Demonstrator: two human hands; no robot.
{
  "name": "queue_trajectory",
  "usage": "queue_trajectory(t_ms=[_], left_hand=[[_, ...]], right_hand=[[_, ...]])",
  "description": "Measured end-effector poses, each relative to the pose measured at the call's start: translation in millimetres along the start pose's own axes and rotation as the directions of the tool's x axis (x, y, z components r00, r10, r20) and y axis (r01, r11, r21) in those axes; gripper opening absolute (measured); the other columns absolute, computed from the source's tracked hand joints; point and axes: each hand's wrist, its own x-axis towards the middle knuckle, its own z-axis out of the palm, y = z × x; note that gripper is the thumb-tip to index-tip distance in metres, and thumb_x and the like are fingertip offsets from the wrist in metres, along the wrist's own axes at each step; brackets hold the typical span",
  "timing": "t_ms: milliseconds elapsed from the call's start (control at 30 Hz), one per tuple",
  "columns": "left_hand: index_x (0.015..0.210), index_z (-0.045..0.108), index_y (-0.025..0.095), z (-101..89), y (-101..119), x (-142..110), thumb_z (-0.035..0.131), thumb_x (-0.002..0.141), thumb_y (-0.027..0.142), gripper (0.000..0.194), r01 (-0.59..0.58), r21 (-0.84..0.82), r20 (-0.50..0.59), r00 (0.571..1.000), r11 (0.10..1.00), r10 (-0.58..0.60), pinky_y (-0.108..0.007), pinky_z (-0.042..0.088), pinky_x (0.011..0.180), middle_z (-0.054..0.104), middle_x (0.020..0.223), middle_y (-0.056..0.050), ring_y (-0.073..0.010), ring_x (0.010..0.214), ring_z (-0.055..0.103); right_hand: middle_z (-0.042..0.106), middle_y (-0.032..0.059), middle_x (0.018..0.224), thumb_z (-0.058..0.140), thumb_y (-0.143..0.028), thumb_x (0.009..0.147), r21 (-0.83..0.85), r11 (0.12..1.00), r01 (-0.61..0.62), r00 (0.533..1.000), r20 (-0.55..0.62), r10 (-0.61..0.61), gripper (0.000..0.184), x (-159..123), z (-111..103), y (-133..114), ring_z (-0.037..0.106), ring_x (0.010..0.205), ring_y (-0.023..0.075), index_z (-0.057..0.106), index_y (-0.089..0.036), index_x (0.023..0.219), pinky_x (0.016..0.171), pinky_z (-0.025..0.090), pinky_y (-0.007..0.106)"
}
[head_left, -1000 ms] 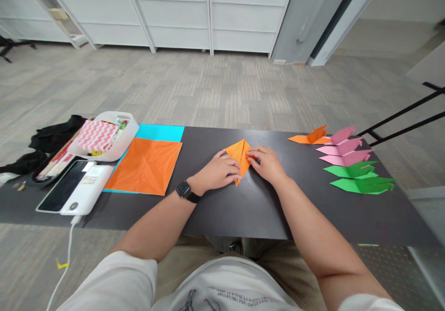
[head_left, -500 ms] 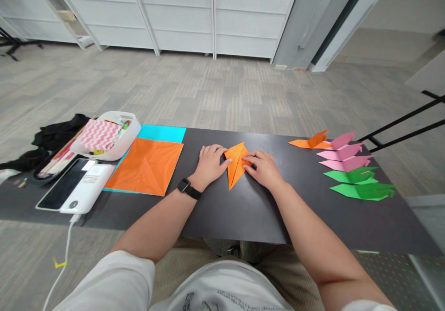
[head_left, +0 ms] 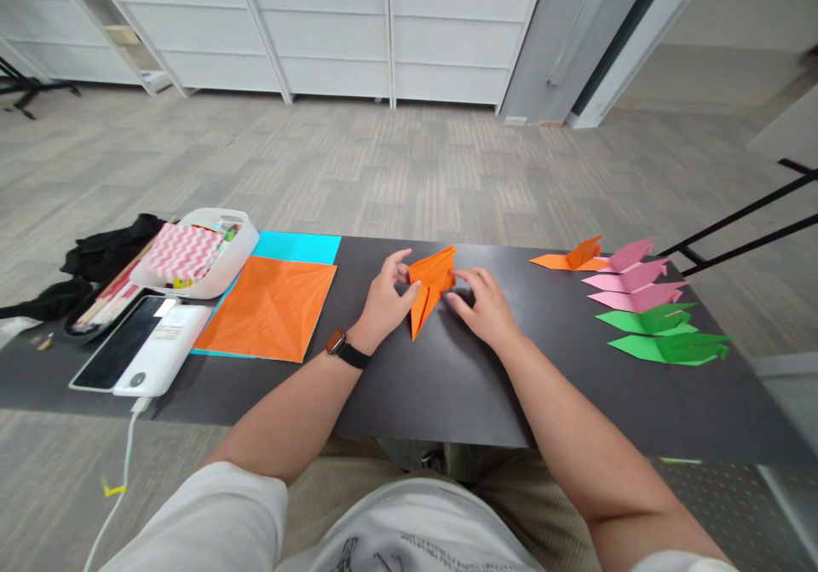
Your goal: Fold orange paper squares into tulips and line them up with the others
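An orange folded paper point(head_left: 433, 278) sits in front of me, pointed at its top and bottom ends and tilted a little up from the dark table point(head_left: 440, 393). My left hand point(head_left: 387, 299) pinches its left edge, thumb on the near face and fingers at the side and behind. At the right edge is my right hand point(head_left: 484, 306), with thumb and index finger apart and the index fingertip at or close to the paper. Whether that fingertip touches I cannot tell. A watch point(head_left: 345, 348) is on my left wrist.
Orange sheets point(head_left: 268, 308) lie over blue sheets point(head_left: 300, 246) on the left. Beyond them are a white basket point(head_left: 239, 257), a phone point(head_left: 118, 342) and a cabled white power bank point(head_left: 163, 346). Folded orange point(head_left: 568, 258), pink point(head_left: 630, 278) and green point(head_left: 665, 349) paper birds line the right.
The folded paper has risen from lying flat and its flaps have shifted, its top leaning right. My left fingers have curled round its edge; my right fingers have drawn off its face.
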Motion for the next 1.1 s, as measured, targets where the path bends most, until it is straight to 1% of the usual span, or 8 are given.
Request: queue_trajectory(t_ms=[100, 233, 333, 433, 600, 767, 933, 1100], left_hand=[[0.143, 0.053, 0.023, -8.3, -0.7, 5.5, 0.066, 0.094, 0.017, 0.051, -0.07, 0.023, -0.16, 0.984, 0.997, 0.073, -0.03, 0.059, 0.087, 0.065, 0.102, -0.002, -0.0143, 0.088, 0.068], [0.135, 0.06, 0.023, -28.6, 2.9, 10.9, 0.065, 0.096, 0.016, 0.04, -0.199, 0.249, -0.282, 0.921, 0.948, 0.268, -0.038, 0.058, 0.097, 0.069, 0.105, -0.004, -0.0189, 0.098, 0.069], [0.127, 0.066, 0.025, -36.0, 8.0, 10.6, 0.063, 0.095, 0.011, 0.035, -0.277, 0.437, -0.126, 0.923, 0.856, 0.363, -0.046, 0.052, 0.11, 0.073, 0.103, -0.004, -0.0227, 0.106, 0.069], [0.123, 0.07, 0.026, -28.0, 10.7, 7.0, 0.061, 0.094, 0.009, 0.035, -0.357, 0.482, 0.174, 0.934, 0.8, 0.312, -0.053, 0.042, 0.123, 0.075, 0.106, -0.003, -0.0228, 0.108, 0.069], [0.132, 0.067, 0.026, -6.0, 9.4, -0.3, 0.06, 0.097, 0.012, 0.039, -0.424, 0.295, 0.543, 0.812, 0.856, 0.215, -0.05, 0.047, 0.12, 0.075, 0.119, -0.006, -0.0242, 0.119, 0.068], [0.129, 0.066, 0.026, -9.1, 11.7, -0.9, 0.068, 0.098, 0.023, 0.032, -0.392, 0.256, 0.592, 0.786, 0.884, 0.177, -0.048, 0.047, 0.12, 0.07, 0.131, -0.008, -0.027, 0.128, 0.064], [0.12, 0.069, 0.027, -15.4, 12.7, -0.4, 0.081, 0.092, 0.04, 0.033, -0.357, 0.354, 0.574, 0.812, 0.864, 0.1, -0.056, 0.032, 0.129, 0.071, 0.125, -0.006, -0.0283, 0.126, 0.062], [0.115, 0.073, 0.029, -17.1, 11.0, -0.7, 0.08, 0.093, 0.041, 0.026, -0.333, 0.372, 0.58, 0.812, 0.866, 0.063, -0.059, 0.023, 0.133, 0.072, 0.124, -0.004, -0.0272, 0.126, 0.063]], right_hand=[[0.066, 0.0124, 0.127, 0.064, -0.031, 0.099, 0.067, 0.997, -0.04, 0.99, -0.13, 0.048, 0.043, 1.3, -1.1, 1.4, 0.067, 0.116, 0.0295, 0.061, -0.028, 0.141, 0.106, 0.055, 0.051], [0.066, 0.0126, 0.125, 0.065, -0.031, 0.096, 0.111, 0.992, -0.063, 0.988, -0.136, 0.078, 0.045, 0.6, 2.0, 5.2, 0.068, 0.109, 0.0281, 0.06, -0.027, 0.141, 0.101, 0.057, 0.051], [0.066, 0.0126, 0.125, 0.065, -0.03, 0.095, 0.107, 0.991, -0.078, 0.985, -0.145, 0.093, 0.047, 0.8, 2.5, 6.6, 0.068, 0.11, 0.0283, 0.059, -0.027, 0.142, 0.101, 0.057, 0.052], [0.068, 0.0125, 0.124, 0.063, -0.027, 0.094, 0.091, 0.991, -0.098, 0.972, -0.205, 0.115, 0.048, 2.2, -1.2, 7.0, 0.067, 0.112, 0.029, 0.059, -0.026, 0.142, 0.102, 0.057, 0.052], [0.071, 0.0102, 0.12, 0.056, -0.012, 0.091, 0.024, 1.0, -0.017, 0.995, -0.096, 0.019, 0.04, 1.6, -5.5, 4.2, 0.066, 0.115, 0.0289, 0.073, -0.027, 0.124, 0.106, 0.053, 0.051], [0.073, 0.0077, 0.12, 0.054, -0.005, 0.089, -0.081, 0.996, 0.047, 0.977, 0.21, -0.03, 0.047, -3.3, -0.4, 1.8, 0.065, 0.113, 0.029, 0.078, -0.03, 0.121, 0.102, 0.05, 0.05], [0.073, 0.0071, 0.124, 0.056, -0.003, 0.085, -0.116, 0.992, 0.06, 0.963, 0.267, -0.027, 0.054, -5.3, 0.5, 3.9, 0.063, 0.117, 0.0299, 0.078, -0.032, 0.125, 0.101, 0.048, 0.05], [0.072, 0.0066, 0.127, 0.062, -0.01, 0.088, -0.097, 0.991, 0.092, 0.951, 0.303, -0.059, 0.049, -5.1, -4.7, 1.8, 0.061, 0.121, 0.0308, 0.076, -0.033, 0.128, 0.104, 0.046, 0.051]])
